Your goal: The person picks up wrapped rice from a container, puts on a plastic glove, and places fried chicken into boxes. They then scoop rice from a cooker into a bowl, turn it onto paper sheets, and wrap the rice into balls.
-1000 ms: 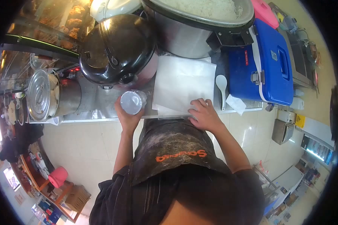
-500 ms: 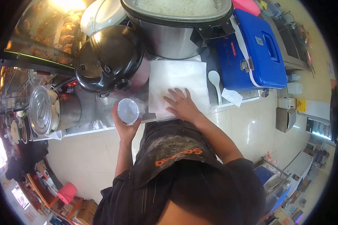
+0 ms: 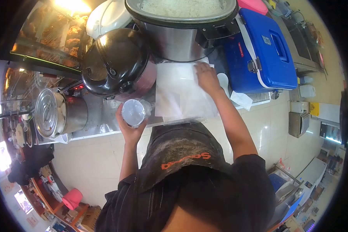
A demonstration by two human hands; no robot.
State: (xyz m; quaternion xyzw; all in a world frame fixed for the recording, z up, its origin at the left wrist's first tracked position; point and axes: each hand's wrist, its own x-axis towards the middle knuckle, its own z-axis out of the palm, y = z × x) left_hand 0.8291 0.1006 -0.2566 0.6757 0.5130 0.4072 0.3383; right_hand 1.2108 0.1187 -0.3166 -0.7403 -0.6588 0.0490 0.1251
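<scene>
I see left hand (image 3: 130,130) gripping cup (image 3: 134,113) | right hand (image 3: 208,79) at paper's (image 3: 181,91) far-right corner, pinch: can't tell | risk: sideways sweep could knock spoon (image 3: 223,81)

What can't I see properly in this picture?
All in the head view:
- Inside the blue cooler: hidden by its shut lid.
- Part of the white spoon: hidden behind the right forearm.
- The far side of the rice pot: cut off by the picture's top edge.
- Whether the right hand pinches the white paper: too small to tell.
</scene>
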